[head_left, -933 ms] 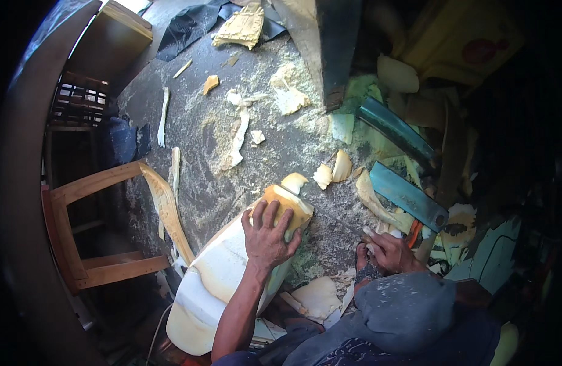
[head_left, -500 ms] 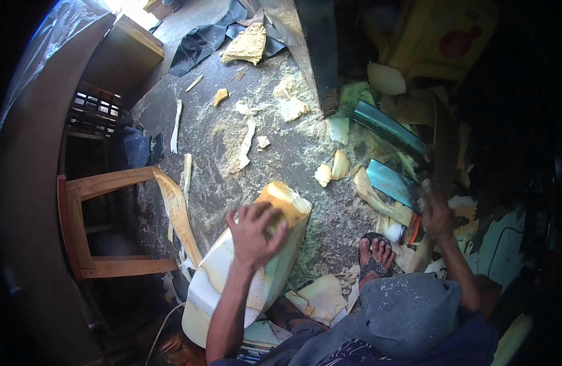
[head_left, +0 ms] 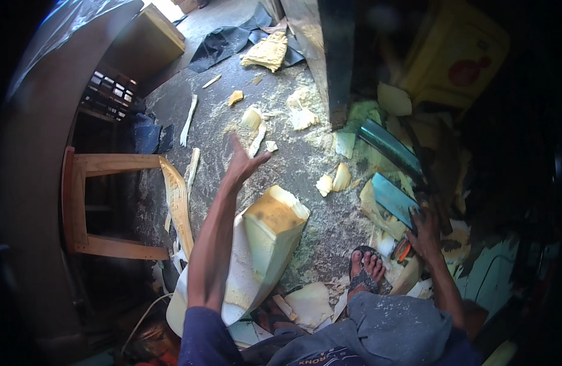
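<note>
My left hand (head_left: pixel 244 163) reaches out over the floor, thumb and fingers apart, with nothing in it. Just beyond its fingers is a pale curved foam scrap (head_left: pixel 252 118). Beneath the left forearm slants a large carved foam block (head_left: pixel 270 235), whitish-yellow, with an orange-brown patch on its far end. No hand is on the block. My right hand (head_left: pixel 425 233) is low at the right, fingers spread at the near end of a flat teal strip (head_left: pixel 391 196). An orange-and-black object (head_left: pixel 403 249), its kind unclear, lies beside that hand.
A wooden chair frame (head_left: pixel 116 247) stands left of the block. Foam scraps (head_left: pixel 341 177) and crumbs litter the floor. A second, darker teal piece (head_left: pixel 388 149) lies farther off. A dark post (head_left: pixel 337 61) rises ahead, and a yellow plastic object (head_left: pixel 458 55) is at far right.
My left hand has left the block's far end and stretched forward. A pale scrap now shows on the floor ahead of it. The right hand has shifted slightly left, to the teal strip's end.
</note>
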